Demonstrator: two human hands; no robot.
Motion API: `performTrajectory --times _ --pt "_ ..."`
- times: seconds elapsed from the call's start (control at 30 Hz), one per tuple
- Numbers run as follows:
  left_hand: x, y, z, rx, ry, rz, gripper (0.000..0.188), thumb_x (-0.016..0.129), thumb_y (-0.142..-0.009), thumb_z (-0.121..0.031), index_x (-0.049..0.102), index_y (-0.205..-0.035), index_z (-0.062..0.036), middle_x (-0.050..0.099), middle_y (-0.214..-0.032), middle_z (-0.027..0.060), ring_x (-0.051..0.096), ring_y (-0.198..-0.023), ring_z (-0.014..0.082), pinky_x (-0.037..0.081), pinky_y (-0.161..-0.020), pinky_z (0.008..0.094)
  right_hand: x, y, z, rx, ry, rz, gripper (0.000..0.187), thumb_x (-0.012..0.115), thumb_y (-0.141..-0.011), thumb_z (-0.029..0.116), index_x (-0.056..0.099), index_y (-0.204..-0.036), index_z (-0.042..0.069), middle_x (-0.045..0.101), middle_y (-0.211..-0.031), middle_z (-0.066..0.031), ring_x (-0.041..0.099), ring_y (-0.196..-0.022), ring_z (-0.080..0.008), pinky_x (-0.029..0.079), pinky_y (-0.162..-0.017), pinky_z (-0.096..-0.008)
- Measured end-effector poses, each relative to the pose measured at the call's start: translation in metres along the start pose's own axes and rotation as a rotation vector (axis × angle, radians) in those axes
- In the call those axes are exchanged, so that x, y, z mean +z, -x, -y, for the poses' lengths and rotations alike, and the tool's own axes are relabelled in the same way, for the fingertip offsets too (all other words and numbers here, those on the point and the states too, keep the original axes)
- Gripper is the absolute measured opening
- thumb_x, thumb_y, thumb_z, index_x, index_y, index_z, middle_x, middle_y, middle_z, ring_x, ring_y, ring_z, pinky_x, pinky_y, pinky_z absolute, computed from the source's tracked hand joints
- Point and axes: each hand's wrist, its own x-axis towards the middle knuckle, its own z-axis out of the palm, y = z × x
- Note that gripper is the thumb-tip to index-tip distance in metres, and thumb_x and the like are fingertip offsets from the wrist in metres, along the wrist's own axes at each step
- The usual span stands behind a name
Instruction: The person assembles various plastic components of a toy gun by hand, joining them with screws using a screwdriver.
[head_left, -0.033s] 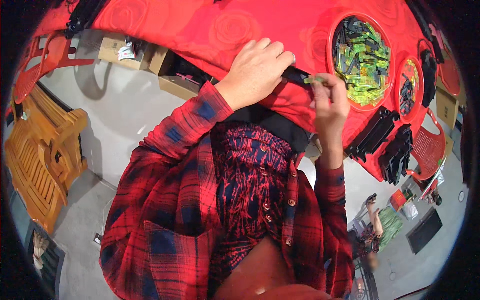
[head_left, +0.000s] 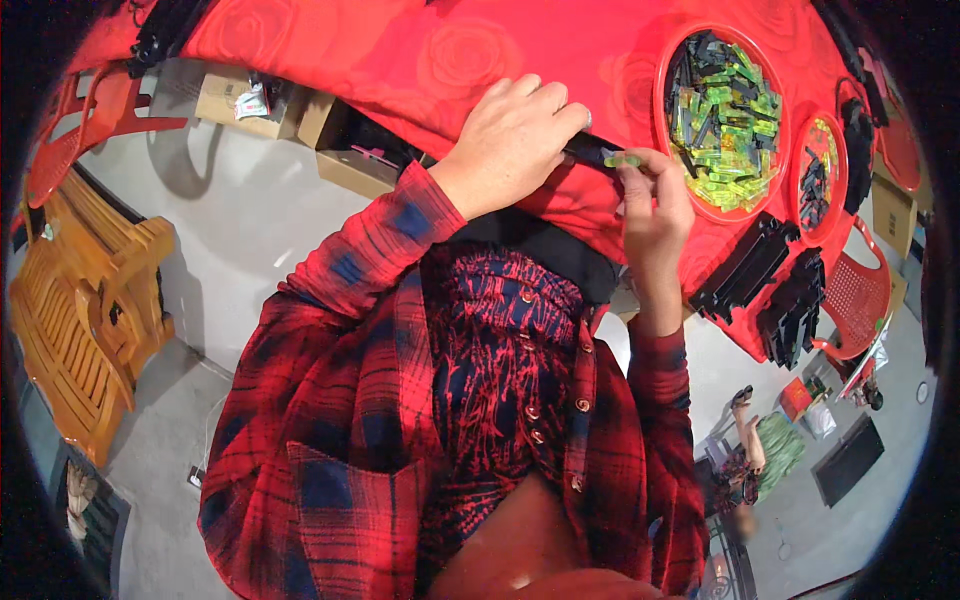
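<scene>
My left hand [head_left: 518,145] is closed around a long black plastic part [head_left: 590,152] at the front edge of the red-covered table. Most of that part lies hidden under my palm. Between thumb and fingers, my right hand [head_left: 658,200] pinches a small yellow-green clear plastic piece [head_left: 622,161]. This piece sits right by the black part's right end; whether it is inserted cannot be seen. Just beyond my right hand stands a round red basket [head_left: 664,100] full of similar yellow-green pieces and black ones.
A smaller red basket [head_left: 838,200] with black and yellow pieces stands farther right. Two stacks of long black parts [head_left: 745,265] lie at the table's right corner. Red plastic chairs [head_left: 858,290], cardboard boxes [head_left: 350,172] and a wooden chair [head_left: 85,310] surround the table. Another person [head_left: 755,450] is at lower right.
My right hand has shifted slightly left with the yellow-green piece, closer to the black part. My left hand keeps its place.
</scene>
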Motion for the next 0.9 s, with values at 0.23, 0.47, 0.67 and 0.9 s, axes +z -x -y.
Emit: performTrajectory --times 0.23,0.47,0.67,0.9 --pt "-0.004 0.0 0.001 -0.065 0.014 0.088 0.031 0.076 -0.072 -0.015 0.061 -0.099 -0.0122 0.055 -0.092 0.0054 0.056 -0.093 0.0288 0.047 -0.076 0.044 0.011 0.008 -0.018 -0.007 0.136 -0.073 0.016 0.071 -0.088 0.013 0.067 -0.101 0.006 0.066 -0.093 -0.01 0.064 -0.082 -0.0257 0.051 -0.072 -0.0362" --pt "-0.002 0.0 0.002 -0.053 0.027 0.063 0.027 0.076 -0.074 -0.018 0.063 -0.097 -0.0121 0.055 -0.089 0.0049 0.056 -0.09 0.0277 0.046 -0.074 0.0428 0.014 0.006 -0.024 -0.191 0.263 -0.075 0.02 0.073 -0.086 0.011 0.066 -0.104 0.008 0.066 -0.089 -0.0085 0.061 -0.076 -0.0271 0.049 -0.071 -0.0374" --pt "-0.003 0.0 0.0 -0.059 0.014 0.065 0.026 0.076 -0.074 -0.019 0.063 -0.096 -0.0122 0.055 -0.088 0.0049 0.056 -0.088 0.0276 0.046 -0.073 0.0422 0.013 0.006 -0.023 -0.287 0.319 -0.06 0.025 0.074 -0.083 0.007 0.064 -0.105 0.008 0.066 -0.087 -0.0078 0.058 -0.073 -0.027 0.046 -0.069 -0.0381" --pt "0.001 0.001 0.001 -0.057 0.014 0.043 0.027 0.076 -0.073 -0.017 0.064 -0.097 -0.0122 0.056 -0.088 0.0051 0.056 -0.089 0.0277 0.046 -0.073 0.0419 0.011 0.003 -0.024 -0.342 0.315 -0.043 0.028 0.075 -0.081 0.005 0.061 -0.105 0.008 0.069 -0.091 -0.0085 0.06 -0.074 -0.0266 0.046 -0.069 -0.0386"
